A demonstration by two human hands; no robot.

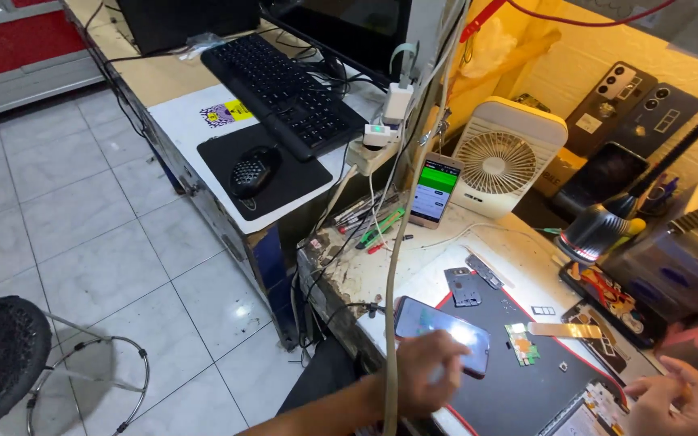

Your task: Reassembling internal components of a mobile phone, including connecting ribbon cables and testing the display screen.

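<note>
Fingers of the left hand (434,373) are closing on a phone (443,324) – light, glassy, likely slippery, so its edges look safest. Right hand (672,396) is resting part-curled on the mat (519,387) – holding nothing I can see.

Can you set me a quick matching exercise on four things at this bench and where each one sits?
Things:
1. smartphone
2. mouse
3. small fan
4. green circuit board

Places:
A. on the black pad beside the keyboard
B. lying on the dark work mat
C. under the left hand, screen lit
D. standing upright next to a propped phone with a green screen

Pairs: 1-C, 2-A, 3-D, 4-B
</note>
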